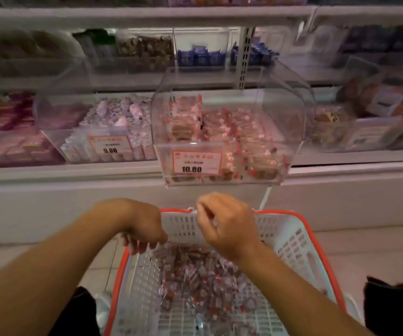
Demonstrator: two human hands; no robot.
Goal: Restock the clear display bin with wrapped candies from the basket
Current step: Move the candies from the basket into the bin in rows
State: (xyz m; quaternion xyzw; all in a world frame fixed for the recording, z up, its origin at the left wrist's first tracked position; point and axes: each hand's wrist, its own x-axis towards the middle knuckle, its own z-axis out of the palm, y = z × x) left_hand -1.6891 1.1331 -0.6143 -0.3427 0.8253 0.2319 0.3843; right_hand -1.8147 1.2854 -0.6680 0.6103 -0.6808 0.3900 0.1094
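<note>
A white basket (299, 248) with a red rim sits low in front of me, holding a heap of red-and-clear wrapped candies (195, 282). Above it, the clear display bin (222, 132) juts out from the shelf with its lid raised, part filled with the same candies and carrying a 10.80 price tag. My left hand (144, 229) reaches down into the basket's far left corner, fingers curled round some candies. My right hand (227, 221) hovers over the basket's far rim, its curled fingers holding a few wrapped candies.
Left of the display bin stands a neighbouring clear bin (108, 132) of pale pink sweets marked 9.00. More bins line the shelves above and to the right. A white shelf ledge (74, 173) runs across. Tiled floor lies beside the basket.
</note>
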